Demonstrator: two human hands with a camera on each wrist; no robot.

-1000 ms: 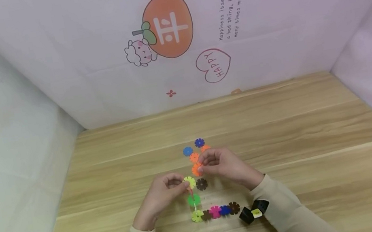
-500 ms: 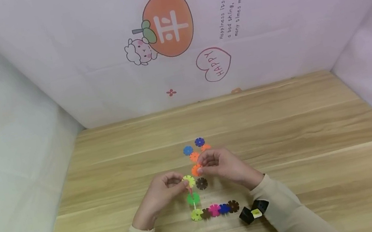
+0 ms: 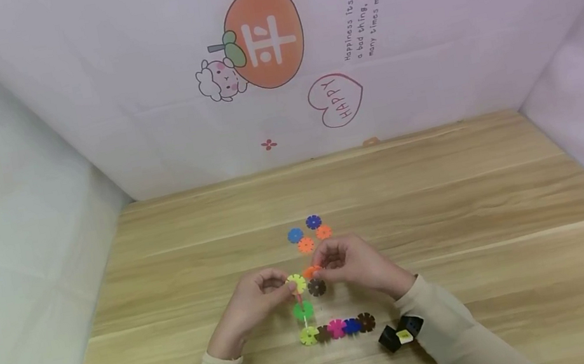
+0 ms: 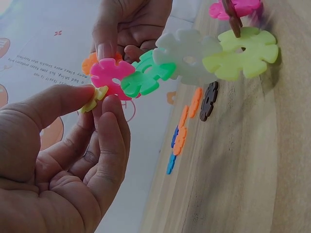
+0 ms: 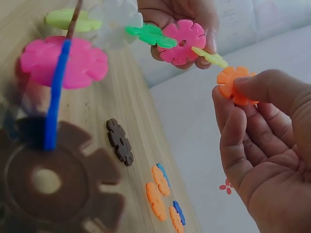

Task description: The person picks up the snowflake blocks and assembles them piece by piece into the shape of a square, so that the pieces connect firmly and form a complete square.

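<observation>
My left hand (image 3: pixel 262 299) pinches a yellow snowflake disc (image 4: pixel 95 99) between thumb and fingers. That disc ends a linked chain: a pink disc (image 4: pixel 114 77), a green disc (image 4: pixel 148 77), a clear whitish disc (image 4: pixel 187 56) and a yellow-green disc (image 4: pixel 243 53). From there the row turns right along the table through brown, pink and blue discs to a dark brown disc (image 3: pixel 366 322). My right hand (image 3: pixel 355 265) pinches an orange disc (image 5: pixel 233 85) by thumb and fingertips. Its edge is right beside the yellow disc's free edge in the right wrist view.
On the wooden table (image 3: pixel 445 195) beyond the hands lie loose discs: a light blue disc (image 3: pixel 295 235), a dark blue disc (image 3: pixel 313 222) and several orange discs (image 5: pixel 155 201). A loose brown disc (image 3: pixel 317 287) lies near the chain. White printed sheets (image 3: pixel 151 102) enclose the back and sides.
My right hand has shifted slightly toward me and turned the orange disc from face-on to nearly edge-on in the head view. The left hand keeps its hold on the yellow disc.
</observation>
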